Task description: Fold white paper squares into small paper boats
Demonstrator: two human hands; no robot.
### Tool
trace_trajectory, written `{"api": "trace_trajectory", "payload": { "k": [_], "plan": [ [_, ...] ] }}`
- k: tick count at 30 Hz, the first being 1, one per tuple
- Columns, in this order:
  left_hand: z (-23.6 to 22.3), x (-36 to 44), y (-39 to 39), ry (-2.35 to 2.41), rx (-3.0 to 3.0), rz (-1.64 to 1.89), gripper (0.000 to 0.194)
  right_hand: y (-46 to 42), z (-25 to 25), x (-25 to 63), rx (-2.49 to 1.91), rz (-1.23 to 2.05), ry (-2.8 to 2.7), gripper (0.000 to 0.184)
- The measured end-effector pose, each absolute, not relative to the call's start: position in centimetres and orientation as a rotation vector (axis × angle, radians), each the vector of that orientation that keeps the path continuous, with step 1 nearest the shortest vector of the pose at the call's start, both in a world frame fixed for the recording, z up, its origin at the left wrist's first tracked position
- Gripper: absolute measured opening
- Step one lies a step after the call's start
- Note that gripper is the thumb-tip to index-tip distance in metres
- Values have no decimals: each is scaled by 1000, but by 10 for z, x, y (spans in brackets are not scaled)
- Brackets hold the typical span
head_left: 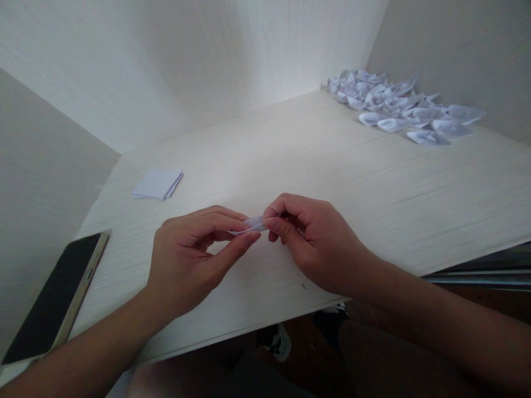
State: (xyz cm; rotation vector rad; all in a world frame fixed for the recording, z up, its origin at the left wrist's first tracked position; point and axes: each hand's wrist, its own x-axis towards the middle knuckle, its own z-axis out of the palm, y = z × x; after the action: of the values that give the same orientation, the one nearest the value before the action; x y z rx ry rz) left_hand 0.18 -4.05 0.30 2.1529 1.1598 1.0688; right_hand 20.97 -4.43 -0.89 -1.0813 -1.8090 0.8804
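Observation:
My left hand (194,254) and my right hand (315,237) meet above the near part of a pale wooden desk (373,188). Both pinch the same small folded piece of white paper (253,224) between thumb and fingers. Only a narrow strip of the paper shows between the fingertips. The left hand grips its left end, the right hand its right end.
A small stack of white paper squares (158,184) lies at the left. A heap of several folded white paper shapes (402,108) fills the far right corner. A dark phone (53,296) lies at the near left edge. White walls enclose the desk on three sides.

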Motion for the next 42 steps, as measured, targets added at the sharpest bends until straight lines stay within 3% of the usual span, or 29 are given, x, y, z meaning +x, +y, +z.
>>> {"api": "trace_trajectory", "payload": {
  "k": [18,25,29,36,42],
  "plan": [
    [9,7,-43,1234,1849,1058,11,-51,-5,209,-1139,872,-1708,13],
    [4,7,-40,1148,1807,1070,31,-39,-2,213,-974,1757,-1164,20],
    [0,9,-39,1076,1773,1063,27,-38,-3,213,-875,2008,-951,22],
    [0,9,-37,1004,1597,1002,28,-40,-4,210,-847,2038,-941,24],
    [-3,10,-37,929,1480,1002,22,-42,-5,203,-928,1840,-1139,24]
  ]
}}
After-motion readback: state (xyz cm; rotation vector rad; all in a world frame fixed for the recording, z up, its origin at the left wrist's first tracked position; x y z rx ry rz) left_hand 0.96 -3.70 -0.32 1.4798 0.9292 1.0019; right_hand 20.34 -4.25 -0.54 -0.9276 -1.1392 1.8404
